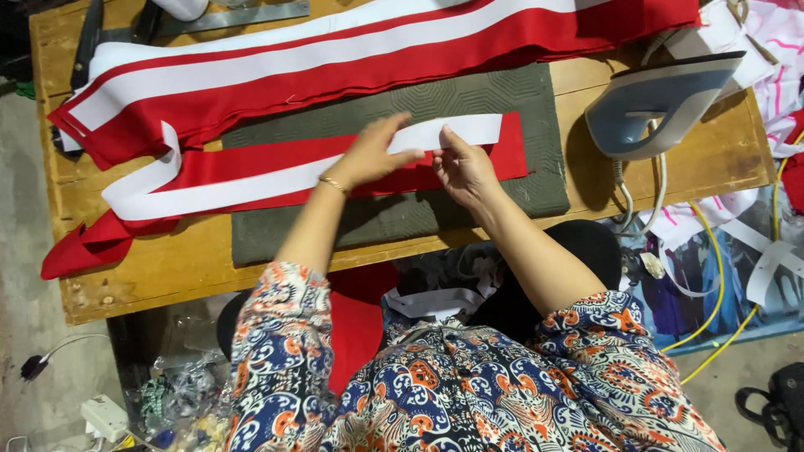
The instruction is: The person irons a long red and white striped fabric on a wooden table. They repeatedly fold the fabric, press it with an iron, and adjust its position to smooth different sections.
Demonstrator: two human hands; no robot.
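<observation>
A red fabric strip [251, 167] lies across a grey-green pressing mat [502, 92] on the wooden table. A white strip [218, 194] runs along its top. My left hand [368, 153] presses flat on the white strip near its right end. My right hand [463, 167] pinches that strip's edge just to the right, fingers closed on it. The white end [473, 130] reaches past both hands.
A longer red piece with a white strip [335, 59] lies folded along the table's far side. An iron [653, 105] stands on its heel at the right, its cord hanging down. Scissors [88, 38] sit far left. Cloth scraps lie on the floor at right.
</observation>
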